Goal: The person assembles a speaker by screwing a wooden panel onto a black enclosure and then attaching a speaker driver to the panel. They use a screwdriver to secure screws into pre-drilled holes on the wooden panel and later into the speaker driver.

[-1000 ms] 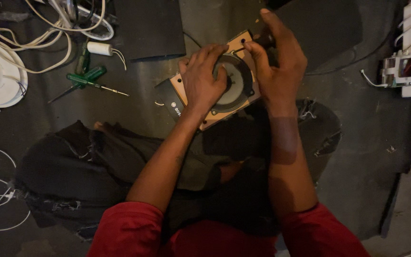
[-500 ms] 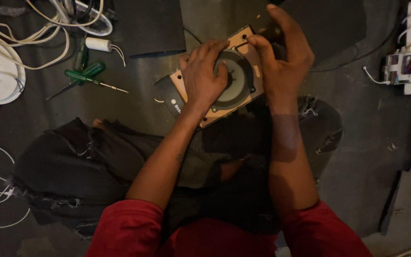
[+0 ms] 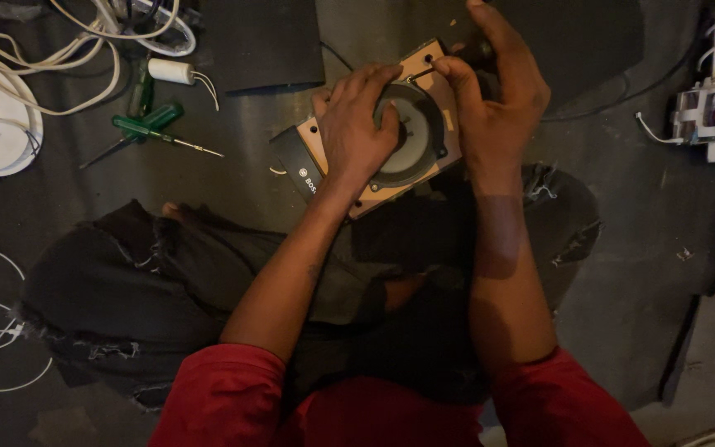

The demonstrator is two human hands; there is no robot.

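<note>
The left hand (image 3: 357, 124) lay spread over the speaker (image 3: 391, 132), gripping it on the lap; the right hand (image 3: 494, 99) pinched a dark tool (image 3: 477, 51) at its far corner; green screwdrivers (image 3: 155, 124) lay far left.

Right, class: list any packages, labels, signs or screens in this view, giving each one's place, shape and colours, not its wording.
Printed marking: small pale lettering on the black side edge of the wooden speaker unit, below the left hand.
Packages, signs, screens: none to be seen.
</note>
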